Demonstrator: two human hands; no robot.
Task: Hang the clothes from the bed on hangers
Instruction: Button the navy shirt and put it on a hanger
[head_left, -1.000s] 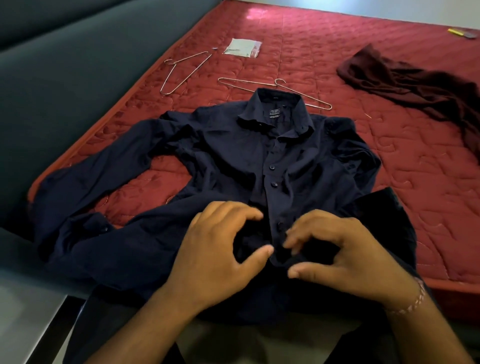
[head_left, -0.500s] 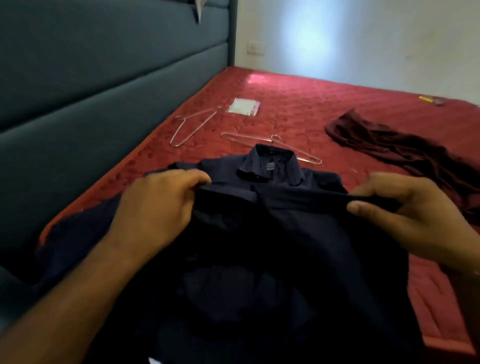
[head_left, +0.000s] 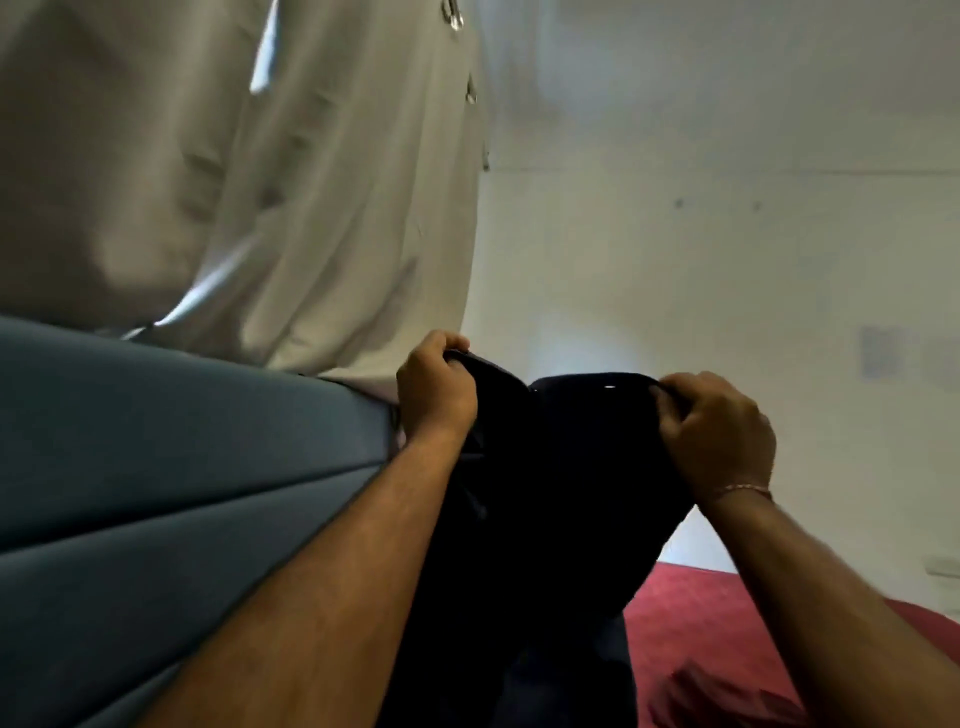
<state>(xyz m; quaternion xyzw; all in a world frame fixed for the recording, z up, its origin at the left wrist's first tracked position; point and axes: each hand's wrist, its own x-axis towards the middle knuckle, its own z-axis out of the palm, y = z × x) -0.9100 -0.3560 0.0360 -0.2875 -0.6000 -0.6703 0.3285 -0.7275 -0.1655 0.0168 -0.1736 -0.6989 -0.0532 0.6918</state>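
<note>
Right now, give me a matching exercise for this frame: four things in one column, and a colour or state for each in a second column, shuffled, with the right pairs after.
Things:
1. shirt
2. headboard
3. curtain
4. mattress

Colours or states:
A. red, low at the right
B. pale, hanging above the headboard
C. dark navy, held up by its edge
D. blue-grey, padded, at the left

Pairs: 1-C, 2-D, 3-B, 4-A. The left hand and the right hand each grip the shirt's top edge.
</note>
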